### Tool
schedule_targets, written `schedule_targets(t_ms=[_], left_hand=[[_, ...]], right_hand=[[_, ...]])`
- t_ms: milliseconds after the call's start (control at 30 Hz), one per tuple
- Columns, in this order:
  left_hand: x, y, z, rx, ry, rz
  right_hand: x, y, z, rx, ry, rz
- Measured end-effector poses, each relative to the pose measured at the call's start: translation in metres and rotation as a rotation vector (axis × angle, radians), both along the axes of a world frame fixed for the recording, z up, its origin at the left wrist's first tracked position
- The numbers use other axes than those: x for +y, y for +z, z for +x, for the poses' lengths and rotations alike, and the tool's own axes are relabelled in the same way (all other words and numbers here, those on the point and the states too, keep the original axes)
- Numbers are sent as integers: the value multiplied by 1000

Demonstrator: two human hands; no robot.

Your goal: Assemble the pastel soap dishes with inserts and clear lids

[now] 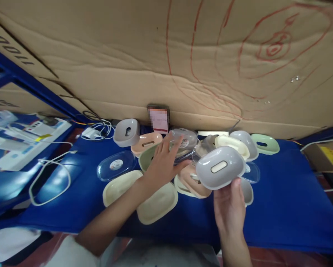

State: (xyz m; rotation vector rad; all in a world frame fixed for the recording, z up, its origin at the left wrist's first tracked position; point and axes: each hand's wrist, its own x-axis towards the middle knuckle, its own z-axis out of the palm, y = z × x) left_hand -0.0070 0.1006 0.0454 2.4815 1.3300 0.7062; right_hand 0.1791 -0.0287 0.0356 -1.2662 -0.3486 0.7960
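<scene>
At the far left, a white power strip (33,144) lies among cables. A looped white cable (69,181) curls toward the bench (81,200). Next come a clear lid (116,165), a cream dish (119,187) and a deep grey bowl (120,135). A phone (159,120) leans upright against the cardboard (119,85). The left hand (164,160) has a wide grip, fingers spread at clear covers (188,138); whether they touch, I cannot tell. Beside it sits a peach dish (202,191). Raised above the others, a grey slotted dish (230,163) is held in the right hand's (230,204) grip, thumb at its rim. A green dish (269,147) lies farther right.
</scene>
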Motion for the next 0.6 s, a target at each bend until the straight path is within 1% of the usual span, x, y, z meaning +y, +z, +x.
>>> schedule_targets(t_ms=[67,100,200,233,267,333,400,533,600], left_hand=[[-5,9,9,-34,-64,46],[-11,16,14,-63,-119,67],[-40,33,27,-128,-342,84],[-50,37,31,-138,-385,88],[-59,38,34,-152,-394,94],[-72,38,37,-213,-357,88],[-79,36,37,-307,-313,21],[-77,34,26,-460,-309,-214],[-70,35,18,-482,-297,-260]], right_hand=[[0,0,2,41,-9,-2],[0,1,1,50,-1,1],[-6,-1,-6,32,79,25],[-9,-3,-9,17,112,37],[-12,-5,-11,-3,149,52],[-17,-10,-13,-68,212,78],[-19,-12,-12,-174,253,100],[-13,-4,-8,-356,265,121],[-9,1,-5,-419,275,106]])
